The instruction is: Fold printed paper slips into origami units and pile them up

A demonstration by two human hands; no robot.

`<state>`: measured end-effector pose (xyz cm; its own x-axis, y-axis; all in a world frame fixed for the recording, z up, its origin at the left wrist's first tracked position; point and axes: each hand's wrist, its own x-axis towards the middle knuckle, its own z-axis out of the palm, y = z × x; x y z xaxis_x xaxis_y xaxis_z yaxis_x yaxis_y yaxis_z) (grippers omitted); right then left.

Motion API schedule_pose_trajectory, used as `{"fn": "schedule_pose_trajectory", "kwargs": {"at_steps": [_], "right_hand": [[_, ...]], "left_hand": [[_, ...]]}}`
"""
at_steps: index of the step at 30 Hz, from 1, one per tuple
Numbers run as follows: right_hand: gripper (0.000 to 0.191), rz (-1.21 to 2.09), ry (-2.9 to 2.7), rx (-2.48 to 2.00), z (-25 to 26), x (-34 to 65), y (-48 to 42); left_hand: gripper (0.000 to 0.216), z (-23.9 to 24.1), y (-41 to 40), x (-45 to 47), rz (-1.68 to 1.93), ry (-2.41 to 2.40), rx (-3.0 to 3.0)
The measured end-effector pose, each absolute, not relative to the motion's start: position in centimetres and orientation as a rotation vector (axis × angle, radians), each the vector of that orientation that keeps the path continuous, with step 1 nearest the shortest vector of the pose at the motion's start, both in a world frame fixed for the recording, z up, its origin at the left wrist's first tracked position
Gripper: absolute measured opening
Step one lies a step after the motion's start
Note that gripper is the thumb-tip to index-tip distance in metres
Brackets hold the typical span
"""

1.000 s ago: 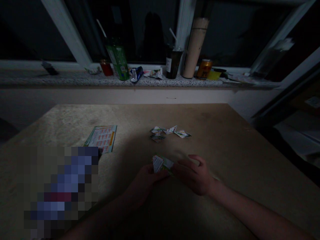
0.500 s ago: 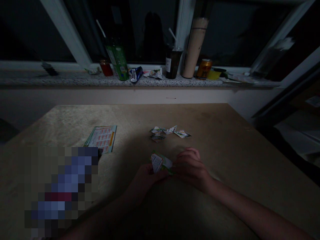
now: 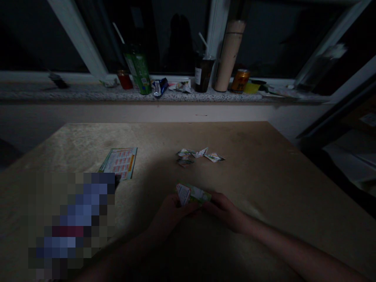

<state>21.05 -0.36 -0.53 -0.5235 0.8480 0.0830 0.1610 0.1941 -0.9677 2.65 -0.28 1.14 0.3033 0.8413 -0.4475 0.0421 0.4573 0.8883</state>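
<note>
A small folded piece of printed paper (image 3: pixel 192 194), green and white, is held just above the wooden table (image 3: pixel 264 172) near its front middle. My left hand (image 3: pixel 172 213) pinches its left end and my right hand (image 3: pixel 225 209) pinches its right end, both with fingers closed on it. Beyond it lie several small folded paper pieces (image 3: pixel 198 155) in a loose cluster. The scene is dim.
A printed sheet (image 3: pixel 120 163) lies flat to the left, beside a pixelated blurred patch (image 3: pixel 73 223). The stone windowsill (image 3: pixel 88 94) at the back carries a green bottle (image 3: pixel 138 70), a dark cup with straw (image 3: pixel 202 72), a tall beige flask (image 3: pixel 229 55) and cans (image 3: pixel 240 80).
My right hand has drawn its fingers in and dropped lower onto the paper's right end. The folded paper now looks stretched wider between both hands.
</note>
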Motion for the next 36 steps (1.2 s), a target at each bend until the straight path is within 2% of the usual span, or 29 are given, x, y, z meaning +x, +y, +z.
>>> {"fn": "schedule_pose_trajectory", "kwargs": {"at_steps": [7, 16, 22, 27, 36], "right_hand": [[0.034, 1.454, -1.718, -0.929, -0.6, 20.7, -0.4], [0.033, 1.581, -1.518, -0.907, -0.7, 20.8, -0.3], [0.044, 1.684, -1.462, -0.938, -2.0, 20.0, -0.9], [0.049, 1.544, -1.546, -1.039, -1.5, 20.0, -0.9], [0.048, 1.641, -1.322, -1.055, -2.2, 20.8, -0.2]], "left_hand": [[0.026, 1.6, -0.5, 3.0, 0.643, 1.143, 1.045], [0.034, 1.0, -0.8, 3.1, 0.655, 1.168, 1.106], [0.039, 1.4, -1.1, 3.4, 0.640, 1.242, 1.158], [0.038, 1.0, -1.2, 3.3, 0.653, 1.217, 1.127], [0.025, 1.4, -1.0, 3.3, 0.790, 1.250, 1.062]]}}
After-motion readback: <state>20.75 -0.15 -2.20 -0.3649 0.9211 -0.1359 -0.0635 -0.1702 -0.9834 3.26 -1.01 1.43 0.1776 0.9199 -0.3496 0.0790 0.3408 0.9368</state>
